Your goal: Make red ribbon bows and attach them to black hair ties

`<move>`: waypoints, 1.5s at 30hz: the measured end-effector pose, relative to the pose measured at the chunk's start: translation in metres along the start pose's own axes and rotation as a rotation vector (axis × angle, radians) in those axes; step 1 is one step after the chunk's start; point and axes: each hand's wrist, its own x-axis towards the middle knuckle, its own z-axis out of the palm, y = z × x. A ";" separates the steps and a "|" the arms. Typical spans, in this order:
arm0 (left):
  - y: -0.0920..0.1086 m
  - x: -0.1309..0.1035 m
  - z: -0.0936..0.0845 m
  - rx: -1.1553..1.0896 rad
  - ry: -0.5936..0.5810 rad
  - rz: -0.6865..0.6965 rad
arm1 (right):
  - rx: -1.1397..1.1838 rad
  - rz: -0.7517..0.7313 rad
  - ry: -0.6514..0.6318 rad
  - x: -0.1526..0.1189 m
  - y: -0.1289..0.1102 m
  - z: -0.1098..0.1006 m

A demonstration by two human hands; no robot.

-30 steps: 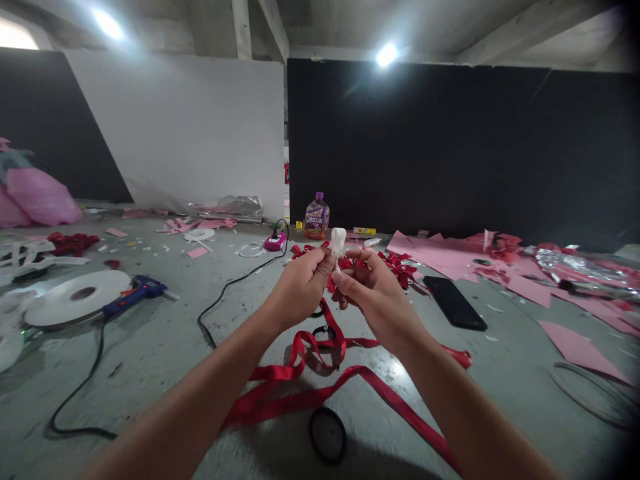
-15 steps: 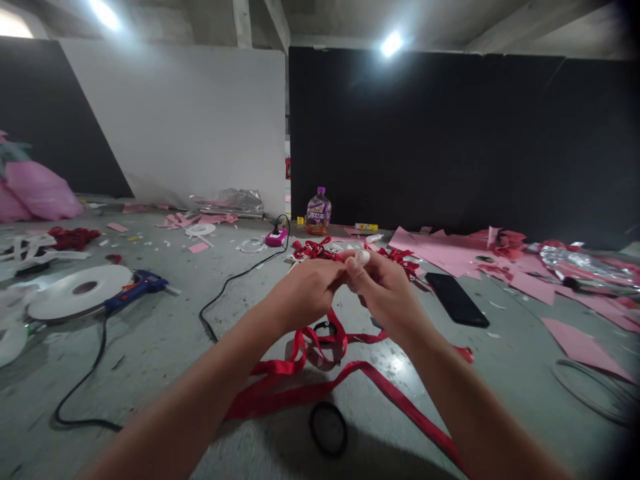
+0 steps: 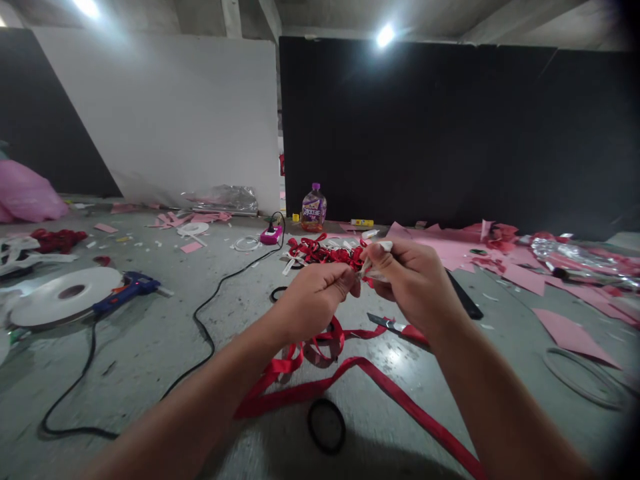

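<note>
My right hand point(image 3: 420, 283) is closed on a bunched white ribbon point(image 3: 375, 272), with a bit of it sticking up by the thumb. The pinched fingers of my left hand point(image 3: 315, 297) meet the ribbon's near end from the left; the exact grip is partly hidden. Behind the hands lies a heap of red and white ribbon bows point(image 3: 323, 252). Below them, a long red ribbon point(image 3: 310, 397) runs loosely over the grey surface. A craft knife point(image 3: 393, 325) lies under my right hand, its blade pointing left. Near the front is a black hair tie point(image 3: 326, 427).
At left lie a white ribbon roll point(image 3: 65, 293) and a blue glue gun point(image 3: 127, 291) with a black cord. A pink power socket point(image 3: 271, 235) and a purple-capped bottle point(image 3: 314, 208) stand farther back. Right are a black phone point(image 3: 465, 297) and pink paper sheets point(image 3: 573, 337).
My hands have drawn slightly apart, the right one moving right, exposing the white ribbon between them. The craft knife now shows more, and the view has shifted a little.
</note>
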 end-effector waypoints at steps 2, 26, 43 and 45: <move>0.003 -0.001 -0.005 0.035 -0.078 0.016 | -0.141 -0.062 -0.091 -0.002 -0.006 -0.005; 0.008 -0.004 0.015 -1.078 -0.193 -0.457 | -0.268 -0.461 -0.150 -0.002 -0.016 -0.016; 0.004 0.001 0.017 -1.352 0.101 -0.423 | -0.035 -0.083 -0.226 -0.004 -0.007 0.005; 0.004 0.002 0.016 -1.351 0.138 -0.423 | -0.018 -0.059 -0.204 -0.004 -0.006 0.006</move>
